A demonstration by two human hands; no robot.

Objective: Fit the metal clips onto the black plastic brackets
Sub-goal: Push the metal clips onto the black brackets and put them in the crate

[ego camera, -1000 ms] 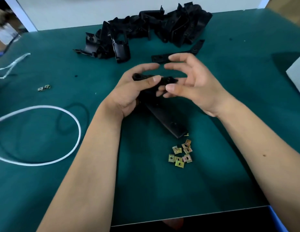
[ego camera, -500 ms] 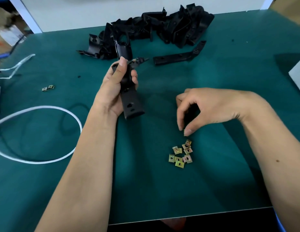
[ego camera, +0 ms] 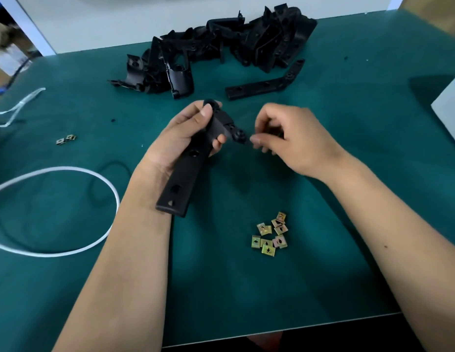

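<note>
Your left hand (ego camera: 188, 138) gripped the stiff, light black bracket (ego camera: 188, 171) by its bend above the heap of metal clips (ego camera: 271, 235), a sound hold, while your right hand (ego camera: 285, 138) pinched at its tab, contents hidden.

Person, two arms: left hand (ego camera: 182, 134) and right hand (ego camera: 291, 138) bare, no gloves, rings or watch; both forearms bare, no sleeves in view.

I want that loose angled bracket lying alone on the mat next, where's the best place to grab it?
Take the lone bracket across its long straight arm, pinching the two narrow edges from above. It lies flat on the green mat, clear of the bracket pile, so nothing blocks that side.
</note>
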